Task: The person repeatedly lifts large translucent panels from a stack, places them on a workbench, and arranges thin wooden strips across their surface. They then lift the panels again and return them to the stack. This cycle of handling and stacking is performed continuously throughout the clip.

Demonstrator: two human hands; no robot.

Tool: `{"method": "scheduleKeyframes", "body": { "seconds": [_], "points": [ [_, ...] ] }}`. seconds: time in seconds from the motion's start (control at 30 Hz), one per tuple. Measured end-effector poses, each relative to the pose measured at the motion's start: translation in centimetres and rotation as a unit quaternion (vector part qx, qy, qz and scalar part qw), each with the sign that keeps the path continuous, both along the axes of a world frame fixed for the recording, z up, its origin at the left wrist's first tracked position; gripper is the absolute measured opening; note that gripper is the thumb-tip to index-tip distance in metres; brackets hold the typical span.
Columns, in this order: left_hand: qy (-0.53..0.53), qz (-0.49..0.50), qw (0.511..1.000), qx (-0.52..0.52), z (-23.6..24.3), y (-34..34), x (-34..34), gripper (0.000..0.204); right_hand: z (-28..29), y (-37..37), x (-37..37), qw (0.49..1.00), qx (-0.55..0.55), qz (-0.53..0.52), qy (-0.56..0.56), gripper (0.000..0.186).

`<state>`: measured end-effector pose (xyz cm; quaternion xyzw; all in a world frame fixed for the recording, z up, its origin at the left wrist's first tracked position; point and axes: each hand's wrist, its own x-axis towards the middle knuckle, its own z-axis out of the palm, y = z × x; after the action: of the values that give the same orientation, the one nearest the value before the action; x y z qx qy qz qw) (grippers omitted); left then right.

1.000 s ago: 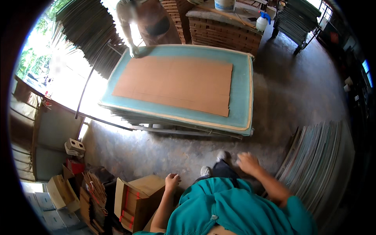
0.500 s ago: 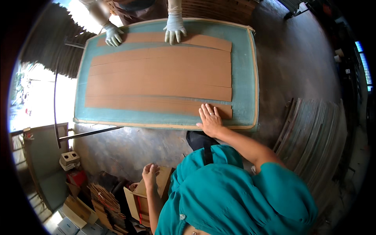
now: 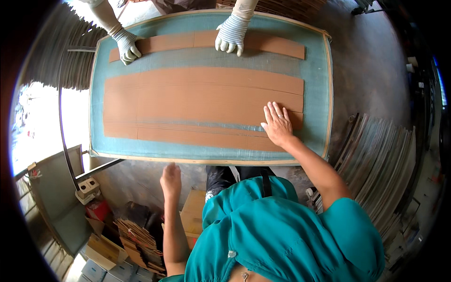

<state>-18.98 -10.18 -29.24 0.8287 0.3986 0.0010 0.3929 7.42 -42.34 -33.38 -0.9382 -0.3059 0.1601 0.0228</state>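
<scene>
A large brown ribbed sheet point(image 3: 197, 94) lies flat on a green mesh screen point(image 3: 317, 103) with a pale border. Along its near edge lies a narrow brown strip point(image 3: 202, 137), with a thin gap at the right part. My right hand point(image 3: 278, 127) rests flat on the large sheet's right end, fingers spread, its wrist over the near strip. My left hand point(image 3: 171, 180) is raised by the screen's near edge, fingers curled, nothing visible in it. Across from me, a person's gloved hands point(image 3: 127, 46) touch a separate far strip point(image 3: 174, 42).
A stack of thin flat panels point(image 3: 376, 164) stands on the right. At lower left are a cardboard box point(image 3: 192, 211), a bundle of brown pieces point(image 3: 138, 242) and a white socket box point(image 3: 88, 189). A dark metal bar point(image 3: 101, 169) runs below the screen's left corner.
My right hand has moved from the near strip onto the large sheet's right end. My left hand has risen toward the screen. The gap between far strip and large sheet has widened.
</scene>
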Motion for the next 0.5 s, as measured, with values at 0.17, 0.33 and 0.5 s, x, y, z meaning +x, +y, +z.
{"method": "scheduleKeyframes", "body": {
  "seconds": [0.17, 0.33, 0.5],
  "points": [
    [-0.004, -0.147, 0.985, 0.094, 1.0, 6.7, 9.1, 0.035, -0.8, 0.1, -1.6, 0.999, -0.018, 0.023, -0.013, 0.059],
    [0.067, -0.405, 0.878, 0.247, -1.7, 10.1, 15.4, 0.056, 3.2, 2.0, 0.4, 1.000, -0.024, 0.006, 0.018, 0.067],
    [0.089, -0.464, 0.829, 0.299, -1.9, 11.6, 19.1, 0.050, 5.2, 1.2, 2.8, 0.980, 0.132, -0.066, 0.134, 0.020]
  ]
}}
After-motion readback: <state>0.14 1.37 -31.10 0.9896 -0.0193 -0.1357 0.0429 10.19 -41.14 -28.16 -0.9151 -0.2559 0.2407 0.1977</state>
